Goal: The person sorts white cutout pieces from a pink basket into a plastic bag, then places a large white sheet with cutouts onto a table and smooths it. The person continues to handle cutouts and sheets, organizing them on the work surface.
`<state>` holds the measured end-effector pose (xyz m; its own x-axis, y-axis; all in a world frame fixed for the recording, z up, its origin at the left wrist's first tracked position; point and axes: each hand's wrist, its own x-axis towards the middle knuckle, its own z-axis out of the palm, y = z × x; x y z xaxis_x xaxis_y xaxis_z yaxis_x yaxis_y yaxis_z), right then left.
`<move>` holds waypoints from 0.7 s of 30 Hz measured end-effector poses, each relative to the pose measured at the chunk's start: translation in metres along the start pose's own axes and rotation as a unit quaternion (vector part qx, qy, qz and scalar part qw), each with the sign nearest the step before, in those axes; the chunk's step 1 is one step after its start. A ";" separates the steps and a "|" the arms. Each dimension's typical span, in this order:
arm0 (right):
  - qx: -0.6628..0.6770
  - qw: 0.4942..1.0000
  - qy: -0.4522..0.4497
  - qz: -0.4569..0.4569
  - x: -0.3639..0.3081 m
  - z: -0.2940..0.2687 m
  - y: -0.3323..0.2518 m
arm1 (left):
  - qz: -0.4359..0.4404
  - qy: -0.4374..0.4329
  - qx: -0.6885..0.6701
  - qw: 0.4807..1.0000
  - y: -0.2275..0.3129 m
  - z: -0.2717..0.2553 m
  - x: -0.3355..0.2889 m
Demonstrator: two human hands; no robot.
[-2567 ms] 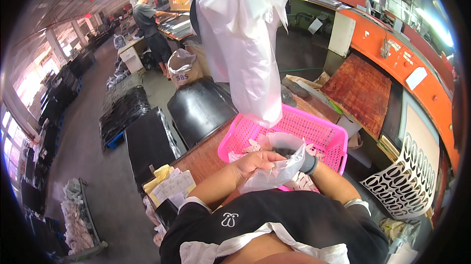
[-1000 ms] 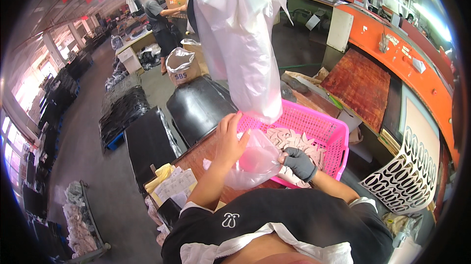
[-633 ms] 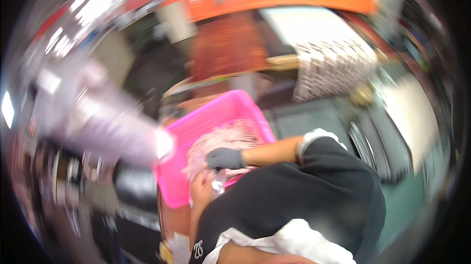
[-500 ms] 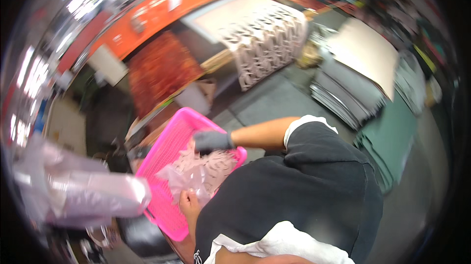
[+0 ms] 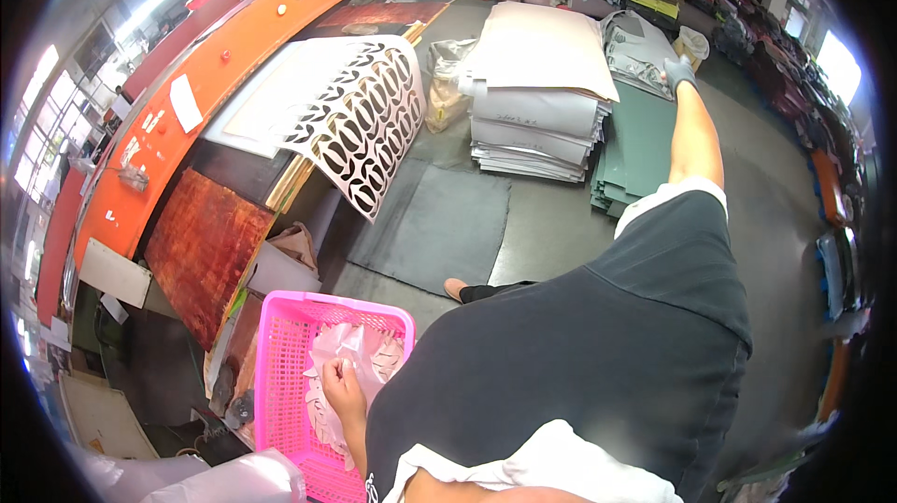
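My bare left hand (image 5: 344, 391) is closed on a thin translucent plastic bag (image 5: 338, 342) over a bright pink plastic basket (image 5: 278, 368). Pale pink cut pieces (image 5: 322, 419) lie in the basket around and below the bag. My right hand (image 5: 680, 71), in a dark grey glove, is stretched far out to the right. Its fingers look spread, with nothing visible in them. It is nearest to a grey bundle with clear plastic (image 5: 640, 47) on the green sheets (image 5: 640, 143); whether it touches them I cannot tell.
An orange machine beam (image 5: 224, 59) runs along the left, with a perforated white sheet (image 5: 364, 120) hanging off its table. A tall stack of pale sheets (image 5: 537, 120) stands on the floor. Clear plastic (image 5: 234, 480) bulges at lower left. Piled material (image 5: 785, 73) lines the right.
My right hand has left the basket and swung out far to the right. My left hand stays on the plastic bag, and the view has turned toward the right.
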<state>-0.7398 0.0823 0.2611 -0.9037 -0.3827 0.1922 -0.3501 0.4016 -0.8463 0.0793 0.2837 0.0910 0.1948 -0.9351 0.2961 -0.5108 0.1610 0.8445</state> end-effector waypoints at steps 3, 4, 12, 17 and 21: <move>0.024 0.999 -0.047 0.005 -0.022 0.015 0.020 | -0.018 -0.013 0.020 1.000 0.010 -0.007 -0.002; 0.033 0.998 -0.055 0.004 -0.030 0.026 0.024 | -0.011 -0.009 0.036 0.999 0.015 -0.012 -0.004; -0.026 0.887 -0.314 -0.339 -0.106 0.172 -0.054 | -0.011 0.073 0.118 0.990 0.034 -0.032 -0.029; 0.157 0.667 -0.669 -0.288 -0.276 0.300 -0.114 | 0.053 0.148 0.175 0.972 0.040 -0.019 -0.030; 0.121 0.419 -0.863 -0.256 -0.473 0.291 -0.121 | 0.064 0.139 0.205 0.967 0.070 0.000 -0.021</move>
<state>-0.1988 -0.0272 0.1278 0.8714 -0.4826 -0.0884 -0.1641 -0.1170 -0.9795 0.0393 0.3148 0.1434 0.2961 -0.7851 0.5441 -0.8240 0.0781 0.5611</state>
